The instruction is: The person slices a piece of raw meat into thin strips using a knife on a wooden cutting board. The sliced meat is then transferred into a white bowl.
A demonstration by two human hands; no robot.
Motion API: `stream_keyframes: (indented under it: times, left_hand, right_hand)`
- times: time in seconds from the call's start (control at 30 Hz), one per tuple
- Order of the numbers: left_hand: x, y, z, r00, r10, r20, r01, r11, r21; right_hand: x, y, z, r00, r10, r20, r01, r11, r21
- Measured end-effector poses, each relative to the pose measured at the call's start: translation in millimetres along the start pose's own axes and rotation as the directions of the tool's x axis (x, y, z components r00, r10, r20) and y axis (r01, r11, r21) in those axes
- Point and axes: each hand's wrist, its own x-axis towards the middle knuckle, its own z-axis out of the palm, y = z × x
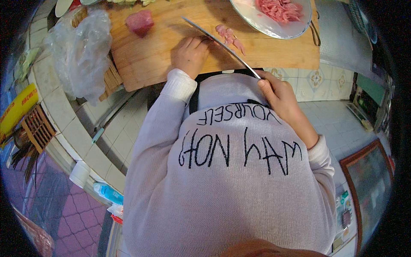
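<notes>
My right hand (pixel 278 91) grips the handle end of a kitchen knife (pixel 221 43), whose long blade slants up and left over the board, seen nearly edge-on. My left hand (pixel 191 53) rests with curled fingers on the wooden cutting board (pixel 146 61), just left of the blade. Whatever lies under its fingertips is hidden. On the blade's other side are a few thin strips of raw meat (pixel 229 37). A larger chunk of raw meat (pixel 140 23) sits apart at the upper left. A white plate (pixel 257 27) at the upper right bears a heap of shredded meat (pixel 282 11).
A crumpled clear plastic bag (pixel 82 53) lies along the board's left side. Chopped pale vegetable (pixel 130 1) shows at the top edge. Left on the tiled ledge are a slotted wooden holder (pixel 38 128) and a blue packet (pixel 109 192). A brown-framed panel (pixel 369 189) stands at right.
</notes>
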Motion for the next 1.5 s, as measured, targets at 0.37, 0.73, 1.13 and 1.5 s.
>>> stream_keyframes:
  times: [0.37, 0.73, 1.13, 1.5]
  left_hand:
    - [3.5, 1.0, -1.5, 1.000, 0.029, 0.002, -0.029, 0.999, 0.019]
    - [-2.2, 1.1, -4.8, 0.997, -0.067, 0.028, 0.067, 0.998, 0.020]
    - [-1.3, -0.2, 1.8, 1.000, -0.022, 0.003, 0.021, 0.998, 0.059]
    - [-0.8, 2.5, 0.1, 0.996, -0.042, -0.081, 0.044, 0.999, 0.017]
  right_hand:
    - [36.9, -6.7, 28.9, 0.983, -0.139, -0.118, 0.110, 0.969, -0.222]
    - [8.2, 2.0, 0.1, 0.999, -0.045, 0.015, 0.047, 0.996, -0.078]
    - [40.0, -7.8, 28.8, 0.988, -0.140, -0.061, 0.120, 0.958, -0.260]
    - [11.9, 6.6, -4.8, 0.998, -0.051, 0.033, 0.055, 0.992, -0.110]
